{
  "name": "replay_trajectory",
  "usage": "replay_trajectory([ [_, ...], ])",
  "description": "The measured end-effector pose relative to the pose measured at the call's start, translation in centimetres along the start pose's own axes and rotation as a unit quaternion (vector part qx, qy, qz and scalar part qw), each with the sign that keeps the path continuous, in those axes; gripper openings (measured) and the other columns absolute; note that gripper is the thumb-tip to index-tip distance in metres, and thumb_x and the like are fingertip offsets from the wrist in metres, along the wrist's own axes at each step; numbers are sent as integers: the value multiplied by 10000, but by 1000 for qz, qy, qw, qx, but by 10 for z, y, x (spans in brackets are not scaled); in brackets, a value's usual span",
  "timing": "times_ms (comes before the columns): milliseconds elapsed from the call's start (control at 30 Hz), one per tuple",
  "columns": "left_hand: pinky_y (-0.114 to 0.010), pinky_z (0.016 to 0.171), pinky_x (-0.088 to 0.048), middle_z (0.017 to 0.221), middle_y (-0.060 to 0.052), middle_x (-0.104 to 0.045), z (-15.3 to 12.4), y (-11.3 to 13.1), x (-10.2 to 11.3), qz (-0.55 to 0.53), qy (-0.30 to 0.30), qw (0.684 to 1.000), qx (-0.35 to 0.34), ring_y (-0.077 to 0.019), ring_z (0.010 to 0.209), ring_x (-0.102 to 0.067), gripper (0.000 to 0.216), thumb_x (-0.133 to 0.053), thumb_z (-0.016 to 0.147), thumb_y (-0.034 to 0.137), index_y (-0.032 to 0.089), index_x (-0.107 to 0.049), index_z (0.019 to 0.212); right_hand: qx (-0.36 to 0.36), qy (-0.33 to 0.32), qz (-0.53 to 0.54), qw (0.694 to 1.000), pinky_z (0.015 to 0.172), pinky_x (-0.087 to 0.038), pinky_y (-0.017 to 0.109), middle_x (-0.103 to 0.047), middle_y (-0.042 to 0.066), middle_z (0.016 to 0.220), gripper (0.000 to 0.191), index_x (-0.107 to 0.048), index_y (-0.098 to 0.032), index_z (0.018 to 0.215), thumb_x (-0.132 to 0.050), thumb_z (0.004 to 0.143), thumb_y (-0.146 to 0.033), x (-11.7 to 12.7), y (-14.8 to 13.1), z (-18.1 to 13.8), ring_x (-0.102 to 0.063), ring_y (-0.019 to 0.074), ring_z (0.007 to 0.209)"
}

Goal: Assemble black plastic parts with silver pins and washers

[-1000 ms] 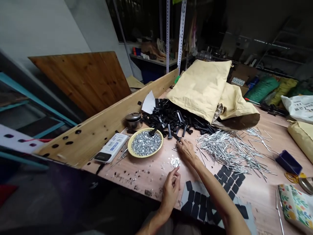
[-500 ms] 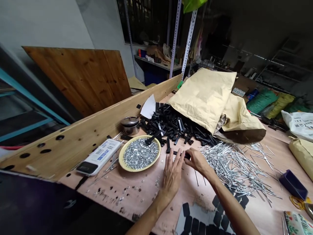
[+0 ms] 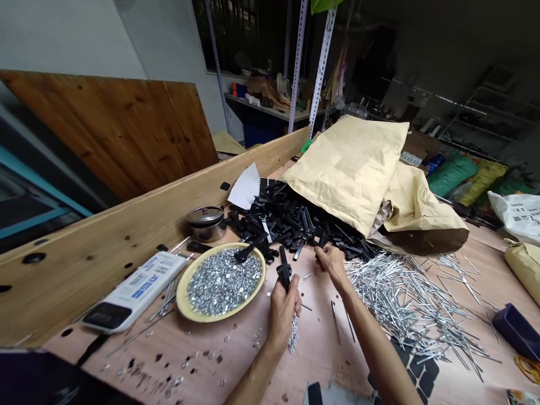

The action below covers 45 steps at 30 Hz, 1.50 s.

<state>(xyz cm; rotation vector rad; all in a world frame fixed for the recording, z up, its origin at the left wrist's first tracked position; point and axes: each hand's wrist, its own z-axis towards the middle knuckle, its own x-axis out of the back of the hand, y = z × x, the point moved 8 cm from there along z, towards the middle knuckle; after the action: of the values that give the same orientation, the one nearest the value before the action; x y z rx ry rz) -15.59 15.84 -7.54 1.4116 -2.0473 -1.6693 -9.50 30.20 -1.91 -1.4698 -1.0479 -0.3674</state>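
My left hand [image 3: 283, 312] is closed round a black plastic piece [image 3: 283, 269], whose long end points up and away from me. Below its fingers, a cluster of small shiny metal rings [image 3: 293, 334] shows beside the palm. My right hand [image 3: 332, 264] has its fingers pinched together at the near edge of a heap of black plastic pieces [image 3: 274, 208]; what lies between the fingertips is hidden. To the left, a yellow bowl [image 3: 182, 304] holds many small metal rings, with a black scoop-like piece [image 3: 248, 250] resting on top. Thin metal rods [image 3: 396, 292] lie piled right of my right forearm.
A white box-shaped device [image 3: 135, 289] and a round metal tin [image 3: 206, 222] sit left, beside the wooden side board [image 3: 105, 225]. A large paper sack [image 3: 350, 169] leans over the black heap. A dark blue tray [image 3: 518, 329] is at the right.
My left hand, earlier flat with fingers stretched over a black piece, now grips one upright. My right hand has moved up slightly to the heap's edge. The view has shifted.
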Motion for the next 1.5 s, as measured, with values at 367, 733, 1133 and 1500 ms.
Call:
replay_trajectory([
  [367, -293, 653, -515, 789, -104, -711, 11, -5, 3, -9, -31, 999, 18, -229, 790, -660, 502, -662, 639, 587, 126, -672, 837, 153, -127, -155, 968, 619, -456, 218, -682, 49, 893, 113, -638, -163, 898, -594, 821, -233, -2, -24, -18, -640, 155, 774],
  [733, -244, 499, -497, 545, 38, -608, 3, -5, -13, -117, -58, 987, 89, -165, 562, -640, 431, -771, 553, 435, 164, -592, 836, 156, 52, -302, 939, 735, -441, 325, -667, 94, 974, 482, -416, -241, 1303, -454, 840, -111, 9, -27, 13, -586, 238, 914],
  [1133, -287, 807, -524, 1025, -84, -704, -13, -34, -40, -239, -176, 926, 234, -212, 986, -642, 262, -749, 675, 262, 161, -688, 909, 333, 96, 3, 938, 871, -454, 393, -673, 71, 956, 195, -632, -229, 908, -457, 897, -314, 10, 4, -99, -575, 235, 1025],
  [1500, -301, 634, -539, 834, -32, -698, -1, -28, -21, -143, -113, 971, 158, -196, 736, -683, 497, -836, 538, 310, 188, -623, 970, 81, 148, -137, 976, 694, -444, 282, -649, 70, 909, 216, -552, -155, 1019, -481, 815, -164, 36, 39, -4, -614, 193, 815],
])
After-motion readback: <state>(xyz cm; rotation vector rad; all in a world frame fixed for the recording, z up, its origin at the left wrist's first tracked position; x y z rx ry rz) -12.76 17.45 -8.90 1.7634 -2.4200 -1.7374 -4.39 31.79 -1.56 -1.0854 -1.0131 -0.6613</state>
